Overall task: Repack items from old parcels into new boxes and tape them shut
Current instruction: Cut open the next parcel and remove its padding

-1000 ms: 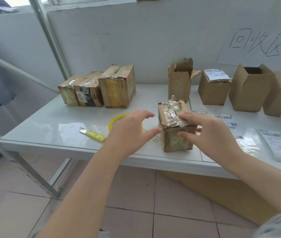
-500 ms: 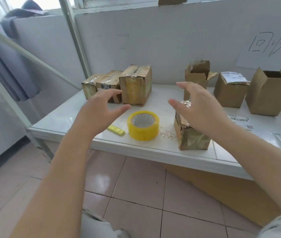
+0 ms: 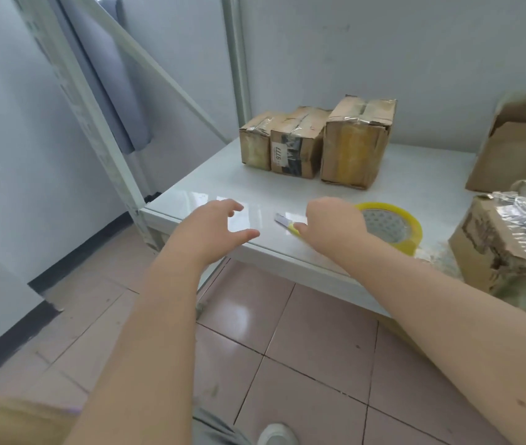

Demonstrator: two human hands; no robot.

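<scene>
One white table fills the upper right of my view, above a floor of pink tiles. At its back, by the wall, I see three taped boxes in one row, touching each other: the tall parcel on the right, the labelled parcel in the middle, the small parcel on the left. The torn parcel stands at the front rim on the right, with crumpled clear tape on its top. Behind it stands an open box, flaps up. The yellow tape roll lies flat between the torn parcel and the right hand. The left hand hovers over the front left corner, fingers spread and loosely bent, holding nothing. The right hand is down on the yellow handle of the knife; whether its fingers grip it, I cannot tell. The blade end sticks out to the left.
</scene>
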